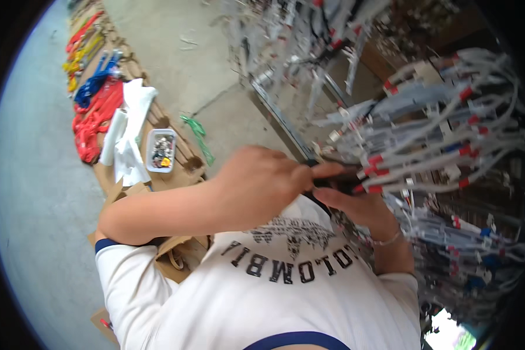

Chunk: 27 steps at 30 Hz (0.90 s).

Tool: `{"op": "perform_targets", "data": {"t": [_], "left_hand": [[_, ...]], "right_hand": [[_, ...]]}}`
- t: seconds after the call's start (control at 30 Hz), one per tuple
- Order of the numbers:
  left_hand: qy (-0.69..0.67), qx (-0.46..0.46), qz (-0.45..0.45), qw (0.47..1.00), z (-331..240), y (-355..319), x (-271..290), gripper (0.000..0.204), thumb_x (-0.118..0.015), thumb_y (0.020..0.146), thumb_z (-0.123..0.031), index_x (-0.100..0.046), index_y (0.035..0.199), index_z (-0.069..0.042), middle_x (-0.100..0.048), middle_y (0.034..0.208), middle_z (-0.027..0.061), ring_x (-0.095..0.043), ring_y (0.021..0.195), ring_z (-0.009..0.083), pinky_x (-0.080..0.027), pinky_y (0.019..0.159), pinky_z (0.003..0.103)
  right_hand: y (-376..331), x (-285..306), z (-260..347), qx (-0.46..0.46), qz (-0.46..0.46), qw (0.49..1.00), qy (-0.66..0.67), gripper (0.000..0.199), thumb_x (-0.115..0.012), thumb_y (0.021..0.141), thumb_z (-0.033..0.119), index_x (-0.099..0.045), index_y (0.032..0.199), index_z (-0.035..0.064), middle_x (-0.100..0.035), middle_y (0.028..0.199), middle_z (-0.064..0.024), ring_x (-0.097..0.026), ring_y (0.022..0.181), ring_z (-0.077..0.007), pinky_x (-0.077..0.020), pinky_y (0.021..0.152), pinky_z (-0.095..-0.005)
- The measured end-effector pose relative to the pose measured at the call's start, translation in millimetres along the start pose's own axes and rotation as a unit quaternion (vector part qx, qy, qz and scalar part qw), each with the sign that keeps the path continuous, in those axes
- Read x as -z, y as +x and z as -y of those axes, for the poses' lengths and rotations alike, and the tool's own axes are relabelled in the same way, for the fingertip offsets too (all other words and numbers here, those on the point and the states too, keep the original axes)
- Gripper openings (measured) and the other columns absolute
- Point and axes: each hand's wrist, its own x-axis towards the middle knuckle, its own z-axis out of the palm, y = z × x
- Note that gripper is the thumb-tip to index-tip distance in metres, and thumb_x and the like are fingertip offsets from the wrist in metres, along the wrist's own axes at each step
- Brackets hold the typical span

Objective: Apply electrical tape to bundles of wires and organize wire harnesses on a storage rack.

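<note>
In front of my chest, my left hand (268,178) is closed, its back turned up and its fingers curled out of sight. Close beside it, my right hand (359,209) is closed too, its thumb reaching toward the left hand. A dark narrow strip (347,178) runs between the two hands; its kind is hard to make out. Just past the right hand hang bundles of pale cables (431,154) with red ends.
More cable bundles (309,35) hang beyond a metal frame (283,116). On a cardboard-topped surface at left lie red straps (102,119), blue cords (99,79), white sheets (128,137) and a tub of small parts (161,151). A green cord (198,137) lies beside it.
</note>
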Motion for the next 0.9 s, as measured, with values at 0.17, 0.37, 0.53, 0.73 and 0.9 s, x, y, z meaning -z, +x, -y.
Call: {"op": "perform_targets", "data": {"t": [0.17, 0.37, 0.53, 0.73, 0.9], "left_hand": [[-0.036, -0.067, 0.05, 0.996, 0, -2, 8, 0.007, -0.058, 0.077, -0.012, -0.058, 0.084, -0.008, -0.059, 0.066, 0.0046, -0.061, 0.064, 0.0248, -0.047, 0.054, 0.036], [-0.166, -0.116, 0.053, 0.978, 9, -6, 16, 0.011, -0.059, 0.085, -0.013, -0.052, 0.08, -0.006, -0.059, 0.063, 0.0101, -0.058, 0.059, 0.0335, -0.041, 0.049, 0.044], [-0.323, -0.111, 0.082, 0.936, 19, -14, 21, 0.015, -0.059, 0.088, -0.016, -0.06, 0.079, -0.004, -0.061, 0.071, 0.0157, -0.058, 0.066, 0.0372, -0.044, 0.054, 0.043], [-0.262, 0.091, 0.111, 0.954, 84, -9, 77, 0.017, -0.06, 0.091, -0.016, -0.068, 0.1, -0.004, -0.063, 0.069, 0.0057, -0.054, 0.059, 0.0125, -0.045, 0.054, 0.031], [-0.491, 0.199, 0.258, 0.808, 69, 1, 41, 0.023, -0.054, 0.098, -0.016, -0.063, 0.113, -0.004, -0.059, 0.063, 0.003, -0.05, 0.053, 0.0077, -0.043, 0.05, 0.023]], "right_hand": [[-15, -11, -8, 0.016, -0.002, 0.998, 0.067, 0.012, -0.059, 0.087, 0.005, -0.064, 0.096, -0.0008, -0.061, 0.084, -0.0033, -0.054, 0.079, -0.01, -0.0429, 0.074, -0.0235], [-27, -14, -10, -0.017, 0.053, 0.963, 0.262, 0.023, -0.059, 0.083, 0.007, -0.062, 0.103, -0.0027, -0.063, 0.081, -0.0149, -0.057, 0.066, -0.0199, -0.0443, 0.057, -0.0289], [-26, -19, -4, -0.039, 0.126, 0.969, 0.211, 0.024, -0.059, 0.081, 0.022, -0.061, 0.078, -0.0019, -0.059, 0.069, -0.012, -0.048, 0.055, -0.0174, -0.0353, 0.048, -0.0296], [-51, -15, -12, 0.221, 0.134, 0.954, 0.151, 0.024, -0.061, 0.084, 0.016, -0.063, 0.068, -0.0019, -0.066, 0.073, -0.0148, -0.062, 0.066, -0.0253, -0.0465, 0.061, -0.0366], [-14, -17, -21, 0.103, -0.028, 0.992, 0.071, 0.025, -0.061, 0.085, 0.021, -0.066, 0.076, -0.0022, -0.062, 0.078, -0.0125, -0.059, 0.072, -0.0187, -0.0466, 0.066, -0.0304]]}}
